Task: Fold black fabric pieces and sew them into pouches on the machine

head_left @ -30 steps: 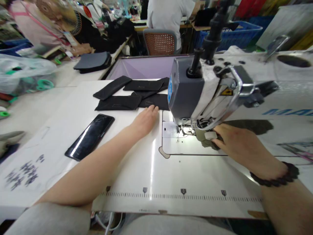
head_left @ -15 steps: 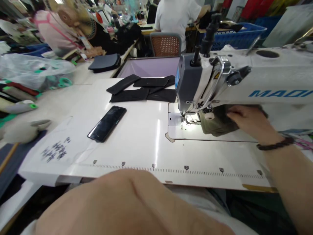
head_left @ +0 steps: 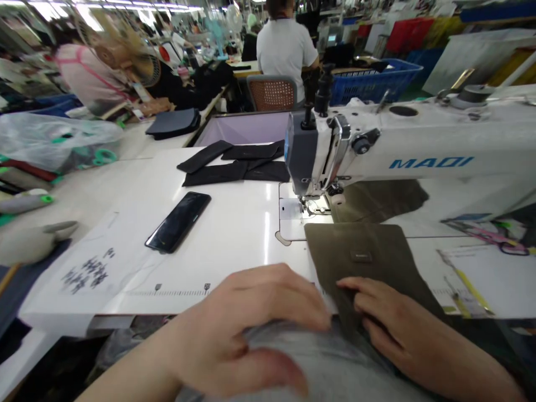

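Observation:
An olive fabric panel (head_left: pixel 377 245) with a small label lies in front of the sewing machine (head_left: pixel 419 142), its near end hanging over the table edge. My right hand (head_left: pixel 393 318) is on this panel, its fingers bent and closed on the cloth near the left edge. My left hand (head_left: pixel 251 318) hovers at the front edge, left of the panel, thumb and fingers apart with nothing between them. Behind the needle, under the machine arm, rests another olive fabric piece (head_left: pixel 381 200).
Black fabric strips (head_left: pixel 234 170) and a phone (head_left: pixel 179 222) lie left of the needle. Pink-handled scissors (head_left: pixel 498 237) and a yellow-edged paper (head_left: pixel 481 279) are at right. Thread cones (head_left: pixel 25 201) stand far left. A person in white (head_left: pixel 285 50) sits ahead.
My right hand has come from behind the needle to the front, where the labelled olive panel now lies. My left hand has swung up into view, fingers visible. The camera view has shifted.

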`<state>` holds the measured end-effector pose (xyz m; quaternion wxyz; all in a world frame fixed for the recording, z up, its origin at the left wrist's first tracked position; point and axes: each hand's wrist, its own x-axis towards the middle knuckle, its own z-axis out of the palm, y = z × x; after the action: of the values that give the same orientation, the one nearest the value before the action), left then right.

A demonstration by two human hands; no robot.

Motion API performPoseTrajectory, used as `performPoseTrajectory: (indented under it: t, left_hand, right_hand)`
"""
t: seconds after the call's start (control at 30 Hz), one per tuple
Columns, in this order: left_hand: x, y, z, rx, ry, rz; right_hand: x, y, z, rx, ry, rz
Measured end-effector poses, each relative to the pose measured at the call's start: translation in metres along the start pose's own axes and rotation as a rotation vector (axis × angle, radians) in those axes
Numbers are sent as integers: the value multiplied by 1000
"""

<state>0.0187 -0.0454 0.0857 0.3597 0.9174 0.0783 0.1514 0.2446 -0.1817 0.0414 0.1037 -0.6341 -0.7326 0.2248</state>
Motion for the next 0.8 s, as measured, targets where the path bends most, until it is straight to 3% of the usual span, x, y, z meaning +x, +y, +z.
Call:
performPoseTrajectory:
  t: [0.1,0.23,0.3,0.47,0.53,0.67,0.73,0.8]
  left_hand:
    - [21,-9,19,219,-140,78]
    - [17,-44,44,275,-199,-50]
    - [2,-60,42,245,-152,-176]
    - [-35,-78,21,31,162,-418]
    - [-38,-80,17,-15,208,-497]
    - [-30,-87,20,4,327,-648]
    - [-26,-91,24,46,372,-702]
    - [-26,-94,29,38,418,-730]
  right_hand:
    - [20,-18,5,161,-25,-40]
    - [33,-23,-3,353,-73,-94]
    - [31,-13,-8,401,-79,-83]
    - [24,20,-8,469,-76,-3]
    - [31,27,-2,463,4,44]
    - [59,29,14,478,361,266]
    - [71,29,21,499,515,304]
    - [78,30,26,438,571,291]
